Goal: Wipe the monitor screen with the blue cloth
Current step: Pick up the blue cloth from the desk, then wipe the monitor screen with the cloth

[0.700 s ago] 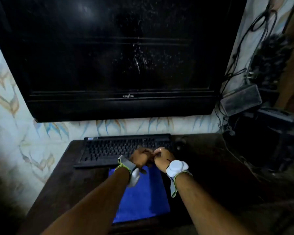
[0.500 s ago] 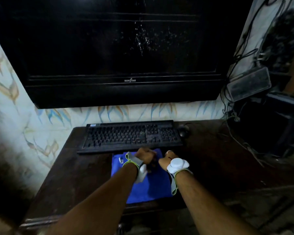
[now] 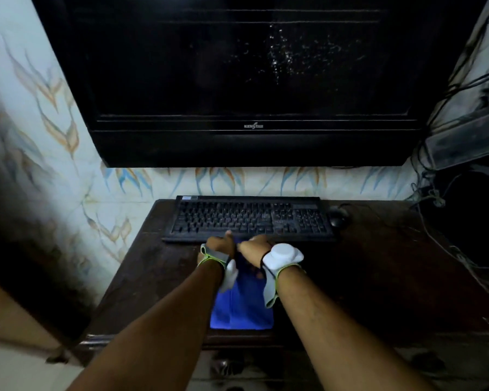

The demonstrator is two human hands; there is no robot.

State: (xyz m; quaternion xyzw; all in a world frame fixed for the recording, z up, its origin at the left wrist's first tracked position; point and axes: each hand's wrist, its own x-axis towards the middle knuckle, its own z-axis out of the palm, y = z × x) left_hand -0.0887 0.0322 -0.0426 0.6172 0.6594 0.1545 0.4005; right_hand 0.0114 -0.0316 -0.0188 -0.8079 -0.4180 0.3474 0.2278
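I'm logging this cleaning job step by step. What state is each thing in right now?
monitor: off, dark, white specks on the screen, not yet wiped
blue cloth: on the desk, far end gathered up by both hands
left hand: closed on the blue cloth
right hand: closed on the blue cloth
keyboard: flat on the desk, untouched
mouse: idle beside the keyboard

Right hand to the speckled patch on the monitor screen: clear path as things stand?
Probably yes. Right hand is down at the blue cloth; only the low keyboard lies between it and the monitor screen above.
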